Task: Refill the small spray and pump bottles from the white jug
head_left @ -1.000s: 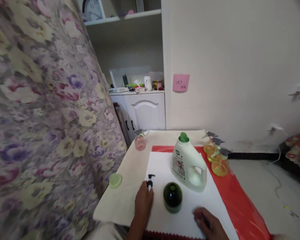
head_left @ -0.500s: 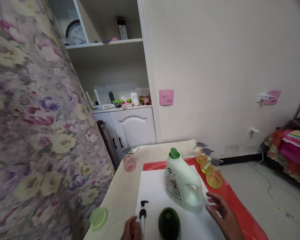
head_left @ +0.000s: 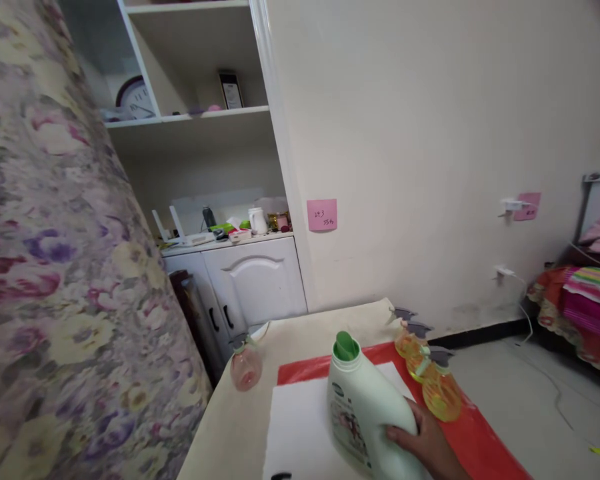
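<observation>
The right hand (head_left: 423,443) has its grip clamped round the white jug (head_left: 360,407) on the tabletop (head_left: 240,420); yellow spray bottles (head_left: 437,393) sit just beside; left hand out of shot.

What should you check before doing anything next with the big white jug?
1. Grip: right hand wraps the white jug at its handle side: ok.
2. Lid: green cap sits on the jug: ok; how tight, cannot tell.
3. Room by the hand: yellow spray bottles stand close beside it: not ok.
4. Other side: pink spray bottle stands well apart: ok.
5. Helper: left hand is out of view: cannot tell.
</observation>
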Demonstrator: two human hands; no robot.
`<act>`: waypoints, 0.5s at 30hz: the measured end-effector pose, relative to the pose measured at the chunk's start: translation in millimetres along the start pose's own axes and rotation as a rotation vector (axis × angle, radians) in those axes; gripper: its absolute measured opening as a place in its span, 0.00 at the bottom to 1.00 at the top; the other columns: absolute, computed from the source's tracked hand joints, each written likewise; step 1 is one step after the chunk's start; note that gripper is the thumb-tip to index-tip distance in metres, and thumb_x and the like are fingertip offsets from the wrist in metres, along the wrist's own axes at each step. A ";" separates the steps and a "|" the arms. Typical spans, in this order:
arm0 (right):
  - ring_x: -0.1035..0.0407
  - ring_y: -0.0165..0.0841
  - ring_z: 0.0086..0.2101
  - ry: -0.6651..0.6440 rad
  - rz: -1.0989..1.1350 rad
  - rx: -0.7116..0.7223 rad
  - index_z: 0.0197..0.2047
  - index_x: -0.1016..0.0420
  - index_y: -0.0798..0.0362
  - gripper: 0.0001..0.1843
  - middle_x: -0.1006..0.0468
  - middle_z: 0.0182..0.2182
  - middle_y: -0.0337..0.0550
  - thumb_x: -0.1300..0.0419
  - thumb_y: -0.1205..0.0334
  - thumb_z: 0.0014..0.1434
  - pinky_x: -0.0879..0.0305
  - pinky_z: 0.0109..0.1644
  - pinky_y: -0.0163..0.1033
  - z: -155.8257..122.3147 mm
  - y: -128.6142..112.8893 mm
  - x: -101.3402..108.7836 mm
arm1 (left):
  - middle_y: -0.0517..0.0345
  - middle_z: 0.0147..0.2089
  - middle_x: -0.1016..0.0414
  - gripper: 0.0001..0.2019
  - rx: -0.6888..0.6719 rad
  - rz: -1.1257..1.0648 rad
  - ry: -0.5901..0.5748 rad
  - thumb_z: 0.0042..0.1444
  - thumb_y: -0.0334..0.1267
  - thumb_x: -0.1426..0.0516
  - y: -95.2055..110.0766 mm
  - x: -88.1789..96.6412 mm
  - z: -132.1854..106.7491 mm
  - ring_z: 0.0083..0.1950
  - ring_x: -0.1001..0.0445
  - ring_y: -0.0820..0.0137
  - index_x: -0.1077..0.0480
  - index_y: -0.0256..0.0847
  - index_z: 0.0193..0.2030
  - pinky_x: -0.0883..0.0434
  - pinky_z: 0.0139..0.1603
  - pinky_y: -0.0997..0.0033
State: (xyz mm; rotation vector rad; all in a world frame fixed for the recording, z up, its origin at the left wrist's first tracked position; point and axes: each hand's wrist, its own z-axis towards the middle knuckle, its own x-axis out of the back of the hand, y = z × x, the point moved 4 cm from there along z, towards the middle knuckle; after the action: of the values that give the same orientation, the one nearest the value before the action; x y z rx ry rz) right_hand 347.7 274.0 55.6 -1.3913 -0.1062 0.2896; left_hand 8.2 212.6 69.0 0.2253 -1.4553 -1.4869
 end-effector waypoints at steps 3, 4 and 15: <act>0.24 0.50 0.38 -0.007 0.023 -0.031 0.41 0.21 0.51 0.28 0.16 0.36 0.46 0.29 0.47 0.36 0.28 0.40 0.46 8.0 8.9 0.1 | 0.53 0.55 0.29 0.15 -0.025 0.015 0.008 0.60 0.43 0.44 21.3 -13.5 43.2 0.51 0.28 0.60 0.31 0.42 0.52 0.26 0.47 0.58; 0.24 0.50 0.37 0.011 0.016 -0.032 0.41 0.20 0.51 0.28 0.16 0.35 0.46 0.29 0.47 0.35 0.28 0.39 0.47 9.9 10.5 0.1 | 0.54 0.54 0.29 0.16 -0.031 0.020 0.010 0.60 0.44 0.45 26.6 -16.7 53.6 0.51 0.27 0.58 0.30 0.40 0.51 0.27 0.48 0.57; 0.25 0.45 0.31 0.171 -0.087 -0.013 0.38 0.20 0.54 0.27 0.17 0.31 0.47 0.30 0.47 0.35 0.28 0.30 0.41 8.0 -37.5 -8.6 | 0.55 0.54 0.28 0.14 -0.008 0.005 0.012 0.58 0.44 0.42 16.8 -3.2 30.6 0.53 0.29 0.57 0.30 0.48 0.51 0.25 0.45 0.58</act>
State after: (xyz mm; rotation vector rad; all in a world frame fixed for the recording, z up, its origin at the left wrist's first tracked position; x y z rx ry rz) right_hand 342.7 273.7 94.6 -1.4142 -0.0267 0.0968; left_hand -3.7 238.6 89.3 0.2248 -1.4386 -1.4848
